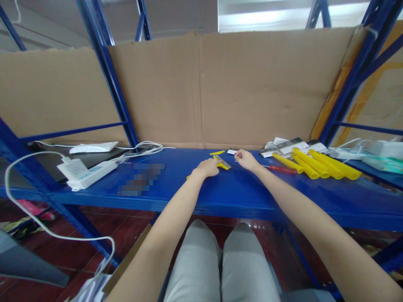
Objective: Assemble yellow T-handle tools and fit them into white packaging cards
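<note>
My left hand [208,167] is closed round a yellow-handled scraper, whose yellow head with a flat metallic blade [224,162] points right. My right hand [244,159] is pinched beside a small white piece [232,151] on the blue shelf; anything between its fingertips is too small to make out. A loose yellow strip [217,153] lies behind the scraper head. To the right of my right hand rests a red screwdriver [282,169], next to several yellow handles [317,164].
Packaged items [288,147] lie behind the yellow handles. At the left are a white power strip [91,175], coiled white cable [147,147] and a pixelated dark object [141,179]. Cardboard [201,92] backs the shelf between blue posts.
</note>
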Motion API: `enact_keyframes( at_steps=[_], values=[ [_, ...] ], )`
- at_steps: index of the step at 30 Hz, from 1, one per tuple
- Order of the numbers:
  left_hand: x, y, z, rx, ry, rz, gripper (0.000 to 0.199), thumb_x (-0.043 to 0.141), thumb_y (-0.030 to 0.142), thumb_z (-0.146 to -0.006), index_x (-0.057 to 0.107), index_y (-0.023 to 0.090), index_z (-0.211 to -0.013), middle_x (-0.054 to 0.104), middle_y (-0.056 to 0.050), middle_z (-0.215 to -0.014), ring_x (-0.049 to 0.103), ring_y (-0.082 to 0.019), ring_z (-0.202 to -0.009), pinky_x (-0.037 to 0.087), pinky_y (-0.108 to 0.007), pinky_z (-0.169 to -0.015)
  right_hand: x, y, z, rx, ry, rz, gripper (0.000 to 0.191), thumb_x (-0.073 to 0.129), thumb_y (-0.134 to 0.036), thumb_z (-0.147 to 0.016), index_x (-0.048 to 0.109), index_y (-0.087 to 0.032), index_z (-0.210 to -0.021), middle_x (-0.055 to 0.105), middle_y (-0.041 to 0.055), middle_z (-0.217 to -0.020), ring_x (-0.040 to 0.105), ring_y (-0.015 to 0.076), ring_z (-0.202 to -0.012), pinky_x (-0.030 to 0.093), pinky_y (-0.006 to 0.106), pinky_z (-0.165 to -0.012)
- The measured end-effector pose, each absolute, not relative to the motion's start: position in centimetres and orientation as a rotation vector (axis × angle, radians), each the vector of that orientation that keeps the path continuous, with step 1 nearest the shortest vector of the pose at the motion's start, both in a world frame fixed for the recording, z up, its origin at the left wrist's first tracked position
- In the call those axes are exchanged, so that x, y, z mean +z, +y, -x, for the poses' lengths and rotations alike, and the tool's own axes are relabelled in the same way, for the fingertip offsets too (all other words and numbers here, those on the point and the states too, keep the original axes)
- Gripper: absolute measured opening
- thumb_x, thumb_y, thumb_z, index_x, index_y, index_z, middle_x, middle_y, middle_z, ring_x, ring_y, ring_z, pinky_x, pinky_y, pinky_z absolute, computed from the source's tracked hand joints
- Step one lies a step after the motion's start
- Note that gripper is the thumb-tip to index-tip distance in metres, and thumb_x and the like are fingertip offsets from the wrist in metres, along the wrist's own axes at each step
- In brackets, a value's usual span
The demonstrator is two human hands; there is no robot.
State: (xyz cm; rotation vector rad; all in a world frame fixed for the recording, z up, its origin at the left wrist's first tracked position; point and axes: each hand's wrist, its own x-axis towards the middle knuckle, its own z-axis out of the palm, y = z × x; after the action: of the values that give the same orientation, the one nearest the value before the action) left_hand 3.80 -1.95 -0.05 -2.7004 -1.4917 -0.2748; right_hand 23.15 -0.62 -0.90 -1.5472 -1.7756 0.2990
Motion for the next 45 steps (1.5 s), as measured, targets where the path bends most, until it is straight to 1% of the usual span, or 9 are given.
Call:
enact_keyframes(
  at_steps=[5, 9, 15, 21, 29, 33, 36, 40, 45],
  values=[
    [-0.3, -1.2, -3.0, -0.212, -1.695, 2.565, 0.047, 0.052, 0.02, -0.078, 0.061, 0.025, -0.123, 0.069, -0.009, -0.113, 0.065, -0.025, -0.1, 0.052, -0.031, -0.08, -0.7, 1.6, -22.2, -0.056, -2.023, 1.609, 0.03, 0.047, -0.009, -0.082, 0.061, -0.012, -0.108, 0.064, 0.0155, -0.112, 0.059, 0.0218, -0.105, 0.043, 0.031, -0.092],
    [0.0, -2.0, -3.1, -0.218, -1.803, 2.524, 0.044, 0.05, 0.021, -0.08, 0.062, 0.022, -0.122, 0.069, -0.012, -0.113, 0.065, -0.027, -0.102, 0.051, -0.034, -0.082, -0.3, 3.2, -20.5, -0.18, -2.237, 1.684, 0.037, 0.048, -0.014, -0.085, 0.059, -0.013, -0.12, 0.057, 0.016, -0.13, 0.051, 0.0262, -0.121, 0.037, 0.036, -0.102],
    [0.9, -3.5, -3.8, -0.172, -1.956, 2.491, 0.043, 0.048, 0.021, -0.082, 0.06, 0.013, -0.123, 0.063, -0.02, -0.122, 0.061, -0.03, -0.111, 0.048, -0.036, -0.09, 0.0, 5.5, -17.5, -0.159, -2.401, 1.853, 0.039, 0.044, -0.018, -0.089, 0.057, -0.016, -0.126, 0.054, 0.0161, -0.135, 0.047, 0.0311, -0.126, 0.035, 0.048, -0.103],
    [0.8, -3.7, -3.9, -0.205, -1.978, 2.526, 0.042, 0.048, 0.02, -0.083, 0.06, 0.014, -0.123, 0.062, -0.019, -0.123, 0.059, -0.03, -0.114, 0.047, -0.037, -0.092, -0.3, 7.3, -16.2, -0.107, -2.41, 1.915, 0.04, 0.043, -0.013, -0.089, 0.057, -0.015, -0.127, 0.054, 0.0177, -0.134, 0.042, 0.034, -0.129, 0.025, 0.061, -0.105],
    [1.4, -4.5, -4.1, -0.162, -1.957, 2.524, 0.047, 0.045, 0.017, -0.084, 0.055, 0.014, -0.13, 0.06, -0.017, -0.127, 0.059, -0.028, -0.114, 0.047, -0.036, -0.093, -0.4, 7.4, -16.0, -0.151, -2.397, 1.9, 0.034, 0.048, -0.02, -0.089, 0.063, -0.009, -0.117, 0.056, 0.0232, -0.128, 0.048, 0.0322, -0.123, 0.038, 0.042, -0.1],
    [1.5, -4.6, -4.2, -0.156, -1.968, 2.509, 0.047, 0.045, 0.017, -0.084, 0.056, 0.016, -0.13, 0.06, -0.016, -0.127, 0.059, -0.027, -0.115, 0.047, -0.035, -0.094, 0.1, 7.2, -16.4, -0.035, -2.367, 1.901, 0.032, 0.055, -0.032, -0.087, 0.068, -0.011, -0.107, 0.069, 0.0169, -0.105, 0.061, 0.0269, -0.104, 0.045, 0.031, -0.086],
    [1.5, -4.6, -4.2, -0.153, -1.957, 2.505, 0.047, 0.044, 0.017, -0.084, 0.056, 0.018, -0.129, 0.061, -0.014, -0.127, 0.059, -0.026, -0.114, 0.048, -0.035, -0.093, 0.2, 7.0, -16.7, 0.089, -2.316, 1.868, 0.029, 0.062, -0.033, -0.082, 0.071, -0.012, -0.099, 0.072, 0.0122, -0.093, 0.065, 0.022, -0.086, 0.045, 0.025, -0.071],
    [1.5, -4.5, -4.2, -0.142, -1.957, 2.506, 0.044, 0.044, 0.019, -0.084, 0.06, 0.016, -0.125, 0.062, -0.014, -0.124, 0.06, -0.027, -0.113, 0.048, -0.034, -0.092, 0.3, 6.8, -16.8, 0.06, -2.216, 1.764, 0.018, 0.062, -0.026, -0.081, 0.073, -0.013, -0.089, 0.072, 0.0071, -0.082, 0.064, 0.0178, -0.075, 0.04, 0.022, -0.061],
    [1.3, -4.2, -4.1, -0.173, -1.901, 2.561, 0.048, 0.044, 0.016, -0.082, 0.057, 0.013, -0.129, 0.061, -0.018, -0.125, 0.061, -0.03, -0.112, 0.049, -0.038, -0.09, 1.1, 5.8, -17.5, 0.016, -2.111, 1.563, 0.014, 0.063, -0.023, -0.079, 0.074, -0.015, -0.081, 0.072, 0.0063, -0.079, 0.063, 0.0177, -0.074, 0.04, 0.023, -0.063]
  ],
)
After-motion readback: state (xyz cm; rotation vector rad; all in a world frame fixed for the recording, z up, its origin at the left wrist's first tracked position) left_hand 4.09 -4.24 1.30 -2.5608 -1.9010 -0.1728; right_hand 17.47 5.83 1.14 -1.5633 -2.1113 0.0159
